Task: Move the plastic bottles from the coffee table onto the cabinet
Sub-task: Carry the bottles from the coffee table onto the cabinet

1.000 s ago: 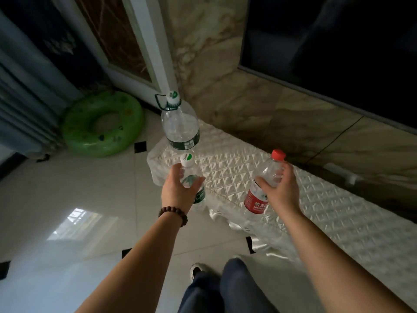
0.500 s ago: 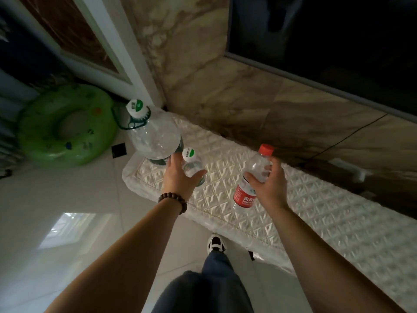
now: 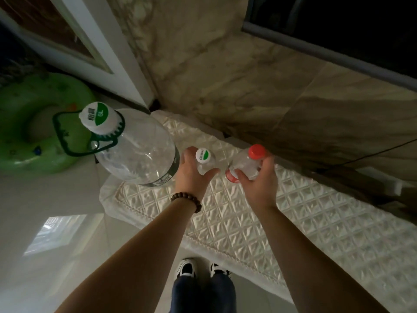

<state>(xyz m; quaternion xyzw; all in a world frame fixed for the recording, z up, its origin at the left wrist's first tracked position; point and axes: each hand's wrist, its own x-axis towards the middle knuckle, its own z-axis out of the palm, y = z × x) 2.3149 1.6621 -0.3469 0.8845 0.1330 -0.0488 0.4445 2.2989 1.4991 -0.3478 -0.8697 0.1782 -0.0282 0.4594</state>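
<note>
Our left hand [image 3: 191, 175] has its fingers [image 3: 188, 154] curled around the small bottle with the white-and-green cap [image 3: 204, 160], gripping it just below the neck. Our right hand [image 3: 257, 181] is wrapped the same way around the red-capped bottle [image 3: 247, 162], whose red label shows between thumb and palm. Both bottles stand upright in the grip, close to each other and over the near-left part of the cabinet [image 3: 282, 222], which carries a quilted, shiny white cover.

A second ago the two bottles were held at the front edge of the cabinet, the left one partly out over the floor; half a second ago they had crossed over the cover. Now both hands have come further in and lower, and the small bottle sits just beside the big clear jug [image 3: 135, 150] with the green carry handle, which stands on the cabinet's left end. Whether the bottle bases are touching the cover we cannot tell, since our hands hide them.

We judge the carry to be nearly over: what remains is to set both bottles down and let go, taking care not to knock the jug. On the floor to the left lies a green swim ring [image 3: 33, 125].
</note>
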